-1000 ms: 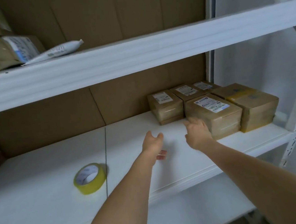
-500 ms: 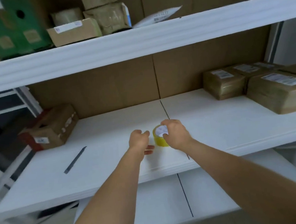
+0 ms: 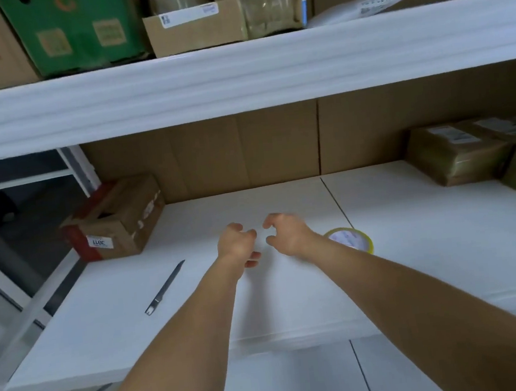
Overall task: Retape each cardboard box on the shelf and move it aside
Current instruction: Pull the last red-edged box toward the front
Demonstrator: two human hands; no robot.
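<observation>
Left hand (image 3: 238, 240): fingers loosely curled, holding nothing, above the bare shelf board (image 3: 412, 243).
Right hand (image 3: 287, 236): just beside the left, fingertips nearly meeting it; fingers half-curled, nothing held.
Tape roll (image 3: 351, 240): yellow, lying flat just behind the right wrist, part hidden by the forearm. Judged light and rigid; take by the outer rim.
Cutter (image 3: 164, 287): slim, grey, lying near the left forearm, outward of the left fingers.
Worn box (image 3: 117, 218): brown with red edging and an open slot on top, well to the left of the left fingers. Likely light, soft-cornered; grip by opposite side walls.
Labelled parcels (image 3: 457, 154): tape-wrapped, well to the right of the right fingers. Film probably slick; hold at the edges.
Surround: white racking, cardboard backing, upper shelf (image 3: 238, 71) carrying a green carton (image 3: 77, 30) and other packages.
</observation>
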